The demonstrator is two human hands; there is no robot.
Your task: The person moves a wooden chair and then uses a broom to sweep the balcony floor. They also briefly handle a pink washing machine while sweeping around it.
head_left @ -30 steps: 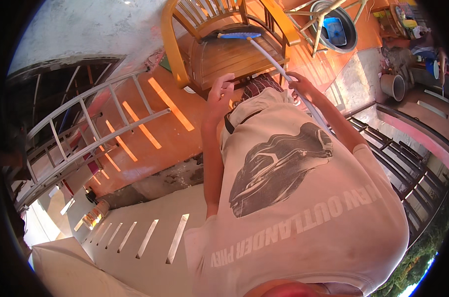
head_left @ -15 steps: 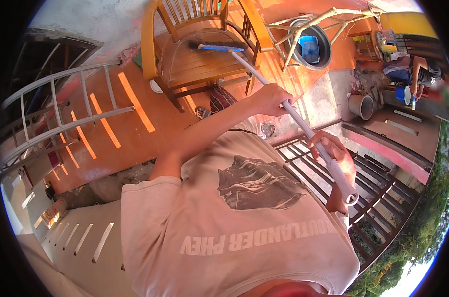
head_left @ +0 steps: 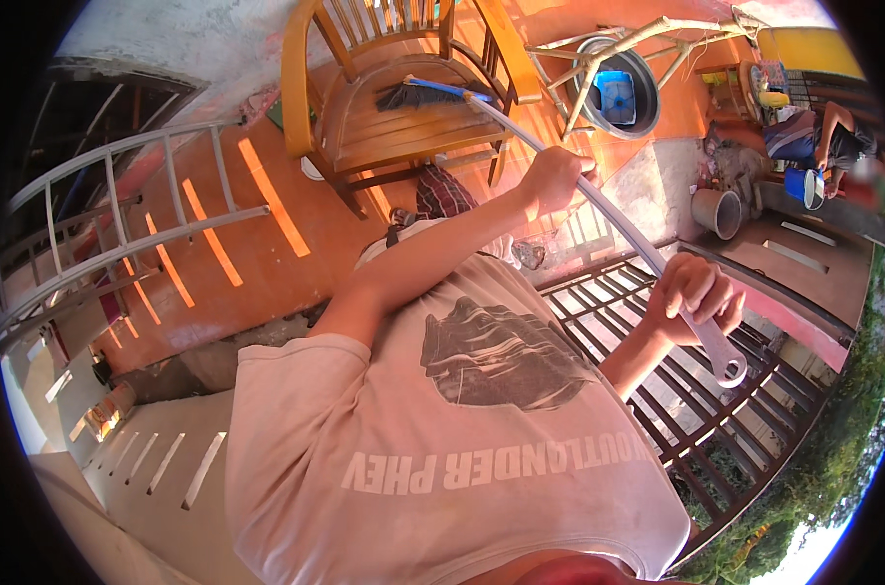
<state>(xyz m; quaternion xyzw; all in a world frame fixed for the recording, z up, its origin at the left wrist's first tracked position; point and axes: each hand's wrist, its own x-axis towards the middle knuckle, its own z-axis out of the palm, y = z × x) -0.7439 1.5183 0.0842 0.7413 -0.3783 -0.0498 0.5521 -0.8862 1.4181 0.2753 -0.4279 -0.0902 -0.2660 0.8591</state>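
Note:
A broom with a long pale handle slants across the view, its ringed end at the lower right. My left hand wraps round the middle of the handle. Closer to the ringed end, my right hand has its fingers curled round it. The blue broom head with dark bristles rests on the seat of a wooden armchair. The chair's slatted back and both armrests show, with the top cut off by the picture's edge.
A metal ladder leans at the left. Beyond the chair stand a bamboo frame and a dark tub holding a blue basket. A metal grille lies to the right. Another person is at the far right, near a blue bucket.
The handle's ringed end and my right hand have swung to the right. My left hand has shifted slightly up. The broom head has turned a little on the seat, showing more bristles.

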